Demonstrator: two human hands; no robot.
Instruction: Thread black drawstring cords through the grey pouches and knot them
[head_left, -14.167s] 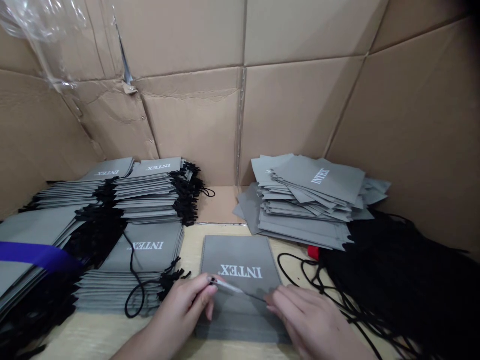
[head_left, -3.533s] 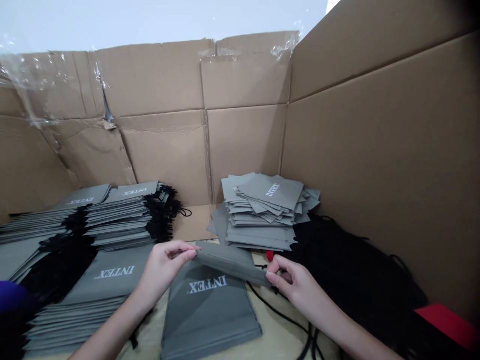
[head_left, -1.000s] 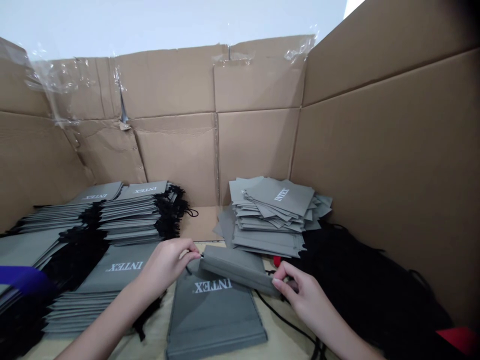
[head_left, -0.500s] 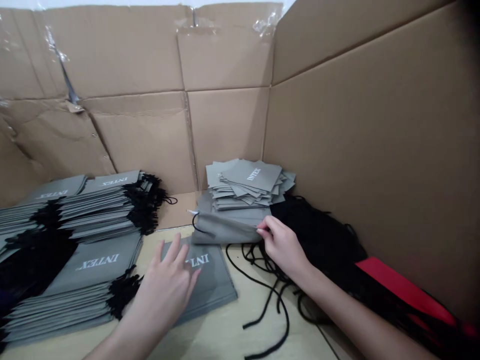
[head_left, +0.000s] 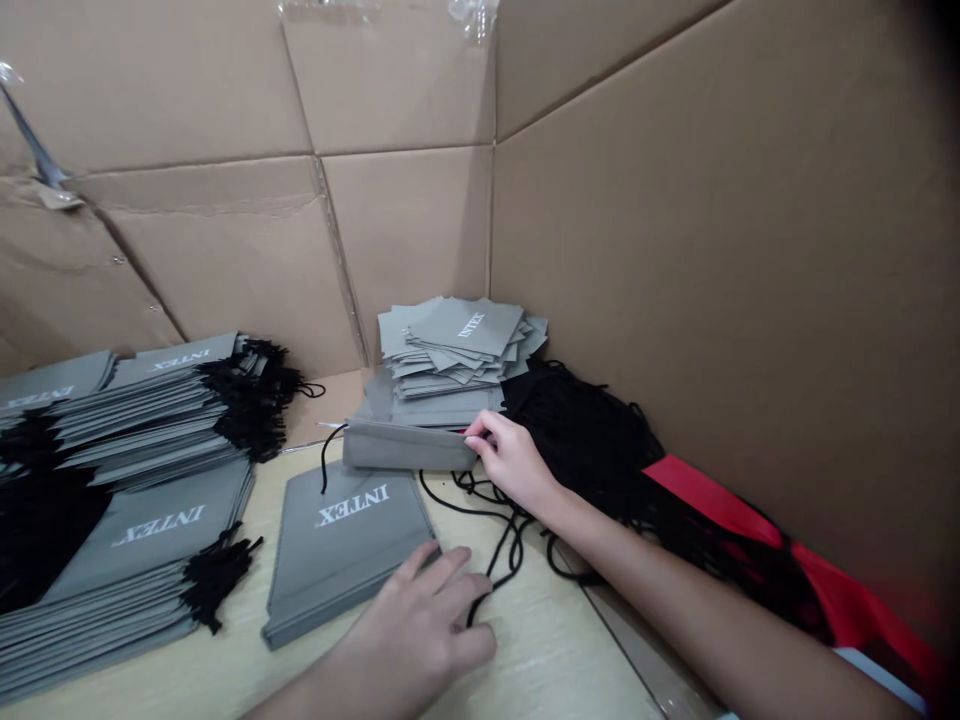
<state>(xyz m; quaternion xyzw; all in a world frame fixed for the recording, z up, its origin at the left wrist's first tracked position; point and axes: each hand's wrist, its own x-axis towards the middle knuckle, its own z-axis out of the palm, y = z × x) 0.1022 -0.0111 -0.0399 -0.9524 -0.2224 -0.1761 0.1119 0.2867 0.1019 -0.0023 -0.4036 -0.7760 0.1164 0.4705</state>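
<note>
My right hand pinches the right end of a grey drawstring bag, which is raised in front of the back pile. A black cord hangs from that bag's left end. My left hand holds nothing; its fingers are apart and slightly curled, over the table beside a loose black cord. Just left of its fingertips lies a short stack of grey pouches with INTEX printed in white. Whether the left fingers touch the cord, I cannot tell.
Tall stacks of corded grey pouches stand at left. A loose pile of grey pouches sits by the cardboard wall. To the right lie a heap of black cords and a red strip.
My left hand has moved right and nearer, off the short stack to the loose cord. My right hand still grips the bag. The view has shifted right.
</note>
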